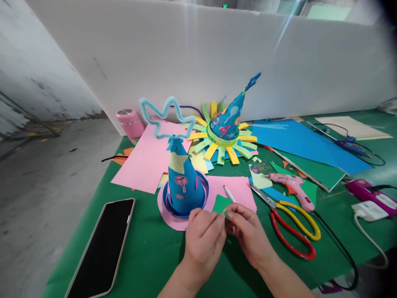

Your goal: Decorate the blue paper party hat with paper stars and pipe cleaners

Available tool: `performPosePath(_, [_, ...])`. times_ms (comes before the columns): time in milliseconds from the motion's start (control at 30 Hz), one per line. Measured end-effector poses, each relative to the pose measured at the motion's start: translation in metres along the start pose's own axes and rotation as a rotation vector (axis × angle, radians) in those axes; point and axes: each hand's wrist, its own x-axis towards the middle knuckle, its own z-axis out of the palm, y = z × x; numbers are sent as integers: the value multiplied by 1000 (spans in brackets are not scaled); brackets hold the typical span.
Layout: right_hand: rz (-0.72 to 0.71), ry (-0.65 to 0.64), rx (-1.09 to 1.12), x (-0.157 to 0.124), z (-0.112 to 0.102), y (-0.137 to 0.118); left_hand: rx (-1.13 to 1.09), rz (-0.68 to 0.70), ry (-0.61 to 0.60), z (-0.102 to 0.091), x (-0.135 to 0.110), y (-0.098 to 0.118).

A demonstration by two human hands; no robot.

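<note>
My left hand (206, 236) and my right hand (246, 229) meet near the table's front, fingers pinched together. Between them they hold a small piece of green paper (221, 203); its lower part is hidden by my fingers. Just left of my hands stands a blue paper cone hat (182, 188) with a pink brim and a light-blue fuzzy wire star on its tip. Pink paper (245, 188) lies beyond my hands with a white marker (228, 193) on it. To the right of my right hand rest scissors (287, 215) with red and yellow handles.
A second blue cone hat (229, 118) with yellow and green strips sits farther back. A pink glue gun (293, 186), blue paper (304, 142) and paper scraps lie at right. A phone (104, 248) lies at left, a pink flask (130, 124) behind it. A white panel (201, 54) stands behind the table.
</note>
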Motion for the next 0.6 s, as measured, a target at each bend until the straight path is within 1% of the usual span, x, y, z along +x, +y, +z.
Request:
performPosePath(133, [-216, 40, -270, -1, -1, -3, -54, -61, -37, 0, 0, 2])
performPosePath(233, [-378, 25, -463, -2, -3, -5, -136, -173, -65, -3, 2, 4])
performPosePath(267, [-424, 18, -509, -2, -5, -5, -179, -243, -86, -4, 3, 5])
performPosePath(333, [-498, 3, -567, -2, -7, -4, -312, -450, -144, -5, 5, 6])
performPosePath(433, [-564, -19, -600, -2, -10, -4, -616, -811, -203, -6, 9, 6])
performPosePath(467, [-577, -26, -603, -2, -11, -4, -720, -906, -218, -6, 10, 6])
performPosePath(533, [-584, -37, -599, -3, -12, -5, -890, -1023, -245, -5, 12, 6])
performPosePath(600, [-569, -50, -579, -4, -13, -6, -995, -1070, -247, -5, 13, 6])
